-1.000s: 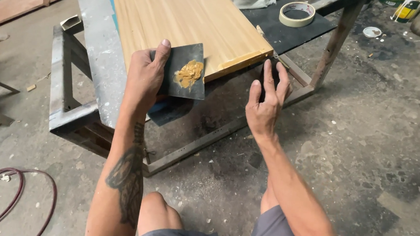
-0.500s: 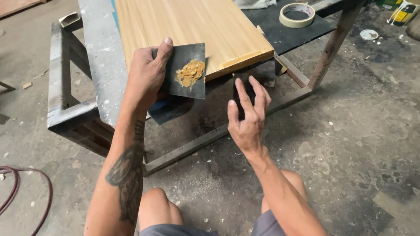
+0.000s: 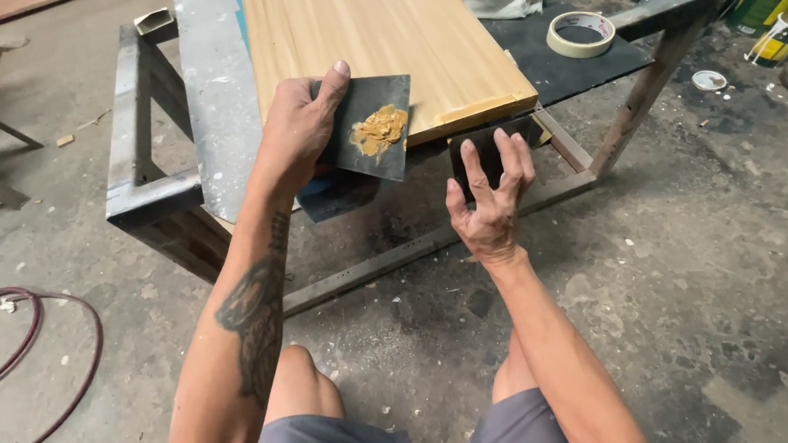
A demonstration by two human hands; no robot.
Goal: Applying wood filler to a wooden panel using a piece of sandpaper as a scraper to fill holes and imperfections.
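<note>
My left hand (image 3: 300,128) grips a dark flat scraper plate (image 3: 369,128) that carries a lump of tan wood filler (image 3: 379,128), held level in front of the near end of a light wooden panel (image 3: 381,33). My right hand (image 3: 489,199) holds a smaller dark scraper (image 3: 480,153) by its fingers, just below the panel's near right corner. The panel lies on a metal frame stand (image 3: 147,202).
A roll of masking tape (image 3: 581,34) sits on a dark sheet at the stand's right. Paint cans (image 3: 784,32) and a small lid (image 3: 709,80) lie on the concrete floor at top right. A dark red hose (image 3: 18,351) curls at bottom left. My bare knees are below.
My right hand swung left away from the panel's corner, then came back up toward it with the small scraper. The left hand kept the filler plate steady.
</note>
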